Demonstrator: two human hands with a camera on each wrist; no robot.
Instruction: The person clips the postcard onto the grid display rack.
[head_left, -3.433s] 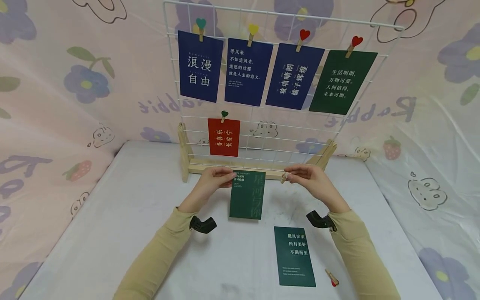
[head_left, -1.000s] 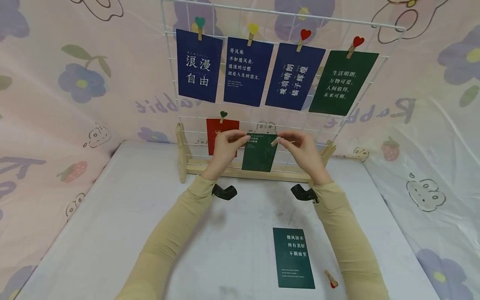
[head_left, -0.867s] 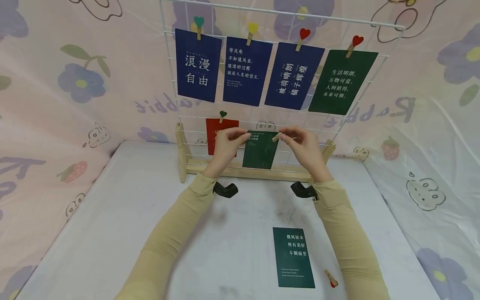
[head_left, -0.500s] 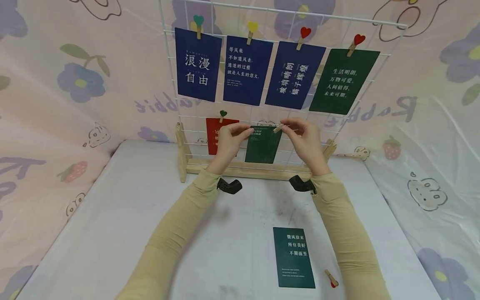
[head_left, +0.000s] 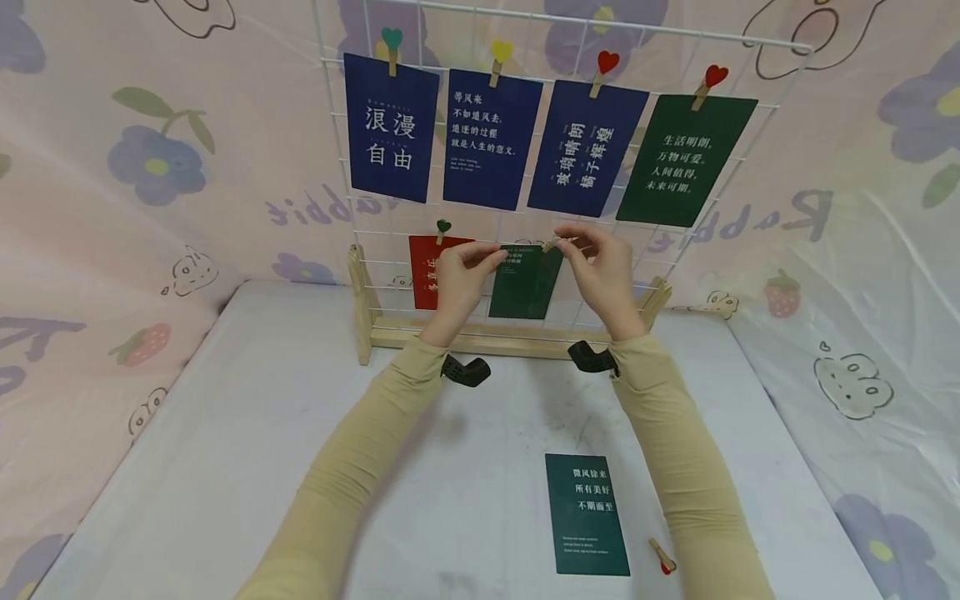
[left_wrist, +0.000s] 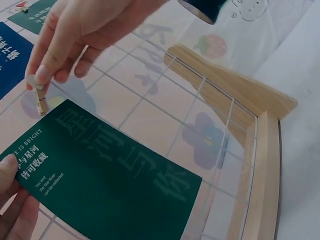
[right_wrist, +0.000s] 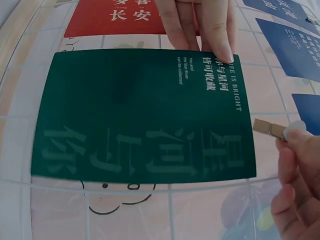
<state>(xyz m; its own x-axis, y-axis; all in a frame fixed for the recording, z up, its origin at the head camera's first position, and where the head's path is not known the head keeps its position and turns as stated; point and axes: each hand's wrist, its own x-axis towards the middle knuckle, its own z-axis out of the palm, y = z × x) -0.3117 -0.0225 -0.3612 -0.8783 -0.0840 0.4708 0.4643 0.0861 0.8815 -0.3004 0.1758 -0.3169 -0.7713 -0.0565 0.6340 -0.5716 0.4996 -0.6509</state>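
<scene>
My left hand (head_left: 463, 282) pinches the upper left corner of a green card (head_left: 525, 287) with pale lettering, held against the lower part of a white wire grid (left_wrist: 142, 100). My right hand (head_left: 600, 271) pinches a small wooden clothespin (right_wrist: 269, 128) with a pale heart-like end, close to the card's upper right corner. In both wrist views the clothespin's tip sits just off the card's top edge. Left of the card a red card (head_left: 423, 271) hangs from a clip with a dark green heart (head_left: 443, 227), partly hidden by my left hand.
Blue cards (head_left: 392, 129) and one green card (head_left: 686, 162) hang along the grid's upper row on heart clips. A wooden base (head_left: 480, 340) carries the grid. On the white table (head_left: 225, 467) lie another green card (head_left: 587, 515) and a red-heart clothespin (head_left: 663, 557).
Both hands have risen from near the table to the grid, bringing the green card and the clothespin with them. Lately they moved slightly higher, the clothespin staying by the card's upper right corner.
</scene>
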